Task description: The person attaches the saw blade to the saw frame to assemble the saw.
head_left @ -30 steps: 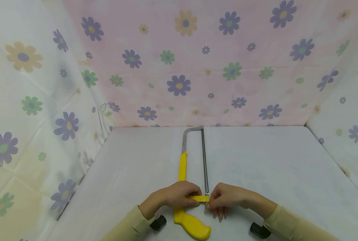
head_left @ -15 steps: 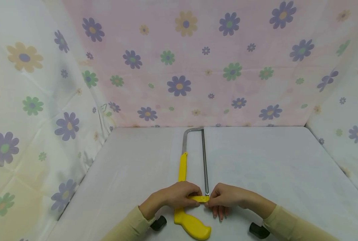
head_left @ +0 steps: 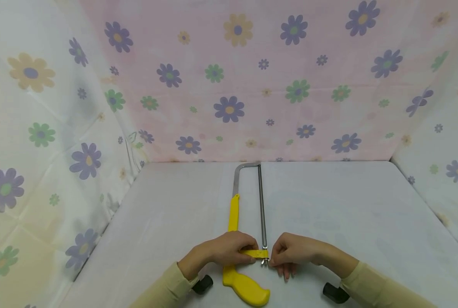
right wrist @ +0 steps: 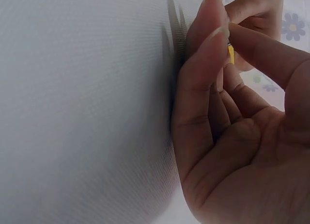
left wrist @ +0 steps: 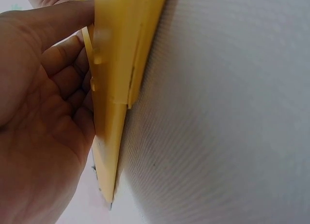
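Note:
A hacksaw with a yellow handle lies on the white table, its steel blade stretching away from me. My left hand grips the yellow frame near the short cross arm; in the left wrist view, its thumb lies on the yellow frame. At the end of that arm a silver wing nut is exposed. Just right of it is my right hand, thumb and index fingertips close beside the nut, not around it. In the right wrist view the other fingers are bent near the table, and the nut is hidden.
The white tabletop extends around the saw. Flower-patterned cloth hangs behind and at both sides. Dark wrist devices, one at the left wrist and one at the right, sit low by the sleeves.
My right fingers were at the wing nut, covering it half a second ago; they have shifted slightly right, off it, and the nut now shows. The left hand and hacksaw stay put.

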A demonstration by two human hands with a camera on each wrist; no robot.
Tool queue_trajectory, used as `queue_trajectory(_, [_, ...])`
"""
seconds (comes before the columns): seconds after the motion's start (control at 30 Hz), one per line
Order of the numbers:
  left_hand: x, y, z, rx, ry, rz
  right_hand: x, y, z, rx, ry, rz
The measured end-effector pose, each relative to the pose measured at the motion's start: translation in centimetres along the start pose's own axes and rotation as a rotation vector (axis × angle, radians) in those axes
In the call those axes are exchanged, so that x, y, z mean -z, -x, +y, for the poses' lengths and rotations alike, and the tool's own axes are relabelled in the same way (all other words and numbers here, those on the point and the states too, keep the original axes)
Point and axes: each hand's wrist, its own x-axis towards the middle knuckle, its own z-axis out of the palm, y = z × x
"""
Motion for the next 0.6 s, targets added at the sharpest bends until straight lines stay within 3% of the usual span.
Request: queue_trajectory(0.6, [0.16,0.07,0.2,0.006,0.007,-0.004,-0.21,-0.14,0.01,0.032,-0.011,0.014])
